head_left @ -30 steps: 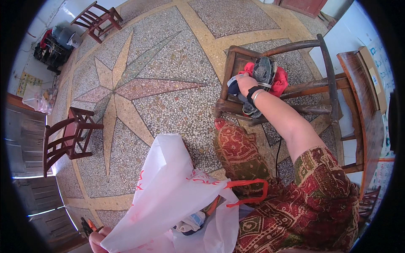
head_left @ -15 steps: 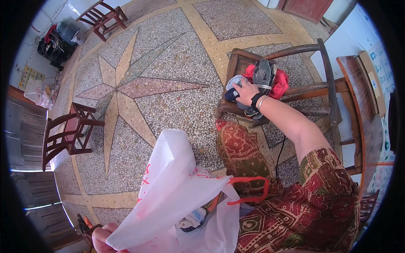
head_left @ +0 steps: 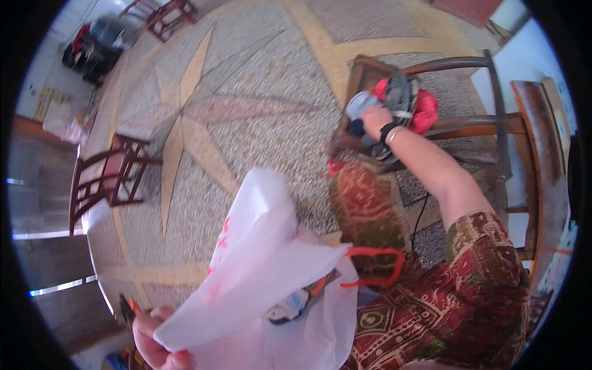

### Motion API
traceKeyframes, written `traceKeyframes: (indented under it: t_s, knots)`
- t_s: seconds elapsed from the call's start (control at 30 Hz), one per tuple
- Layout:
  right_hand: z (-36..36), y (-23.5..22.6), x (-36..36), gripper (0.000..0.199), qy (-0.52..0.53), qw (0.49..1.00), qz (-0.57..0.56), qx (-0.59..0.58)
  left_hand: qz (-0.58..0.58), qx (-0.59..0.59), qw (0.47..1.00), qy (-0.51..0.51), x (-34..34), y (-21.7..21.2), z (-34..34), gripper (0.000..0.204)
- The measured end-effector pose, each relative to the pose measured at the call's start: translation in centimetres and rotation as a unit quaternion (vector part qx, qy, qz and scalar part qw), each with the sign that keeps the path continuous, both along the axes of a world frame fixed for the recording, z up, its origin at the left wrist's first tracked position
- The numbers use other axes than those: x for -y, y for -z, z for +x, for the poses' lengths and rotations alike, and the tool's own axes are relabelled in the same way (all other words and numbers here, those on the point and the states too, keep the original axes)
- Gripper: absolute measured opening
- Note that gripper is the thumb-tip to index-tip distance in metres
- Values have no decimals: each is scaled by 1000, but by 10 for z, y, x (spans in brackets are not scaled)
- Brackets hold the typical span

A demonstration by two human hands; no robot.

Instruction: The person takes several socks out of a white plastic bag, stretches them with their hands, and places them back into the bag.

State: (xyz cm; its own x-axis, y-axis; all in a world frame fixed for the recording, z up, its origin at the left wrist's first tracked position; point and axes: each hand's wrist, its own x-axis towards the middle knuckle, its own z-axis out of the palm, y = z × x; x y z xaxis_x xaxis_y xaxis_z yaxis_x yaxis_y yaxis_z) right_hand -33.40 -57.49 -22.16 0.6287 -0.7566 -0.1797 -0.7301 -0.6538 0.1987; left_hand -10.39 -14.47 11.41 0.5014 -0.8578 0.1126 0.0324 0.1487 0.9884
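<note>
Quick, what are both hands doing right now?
Left hand: closed, holding the edge of the white plastic bag.
Right hand: on the pale blue cloth on the chair; whether it's gripping cannot be told.

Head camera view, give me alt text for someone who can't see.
A person's right hand touches pale cloth in a pile on a wooden chair, while the left hand holds the edge of a white plastic bag. Other chairs stand on a star-patterned floor.
</note>
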Motion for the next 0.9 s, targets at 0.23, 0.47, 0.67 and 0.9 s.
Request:
traceKeyframes:
  t_s: [0.23,0.47,0.67,0.9]
  knots:
    - [0,-4,3,21,-4,994,93,60,11,-112,991,-79,1,-5,-5,37]
    - [9,-159,-129,16,-124,825,323,448,61,-111,992,-23,-2,-13,-3,50]
    - [12,-254,-280,21,-366,618,572,396,65,-107,992,13,-6,-32,-18,53]
    - [78,-209,-309,29,-180,622,633,424,49,-70,995,59,-17,-46,-36,48]
